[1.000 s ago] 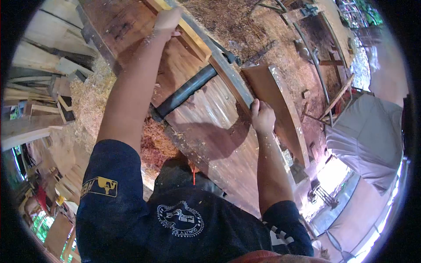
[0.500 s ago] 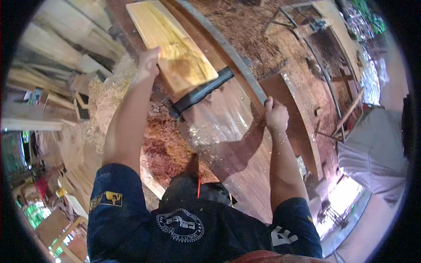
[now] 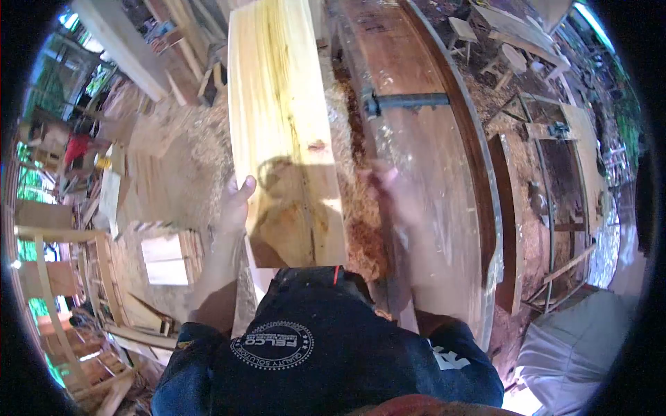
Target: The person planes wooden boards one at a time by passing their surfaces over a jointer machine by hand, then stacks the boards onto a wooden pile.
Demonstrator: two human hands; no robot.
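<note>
A long, pale yellow wooden board (image 3: 284, 104) with darker streaks stretches away from my body, and my shadow falls across its near end. At its left edge, my left hand (image 3: 239, 201) is closed on the board, thumb on the upper face and fingers hidden below. To the right of the board, my right hand (image 3: 387, 182) is smeared by motion over the edge of the brown workbench (image 3: 433, 180). Its fingers cannot be made out, and it appears apart from the board. A dark bar (image 3: 409, 101) lies across the bench farther up.
A raised strip (image 3: 472, 132) runs along the bench's right side. Wood shavings (image 3: 364, 239) cover the ground between board and bench. Beyond the bench stand a metal-framed table (image 3: 548, 152) and a stool (image 3: 463, 31). Grey cloth (image 3: 572, 347) hangs at lower right.
The board has moved off the bench to the left and closer to my body, held by my left hand. My right hand has left the bench's right edge and moved left. My view has turned.
</note>
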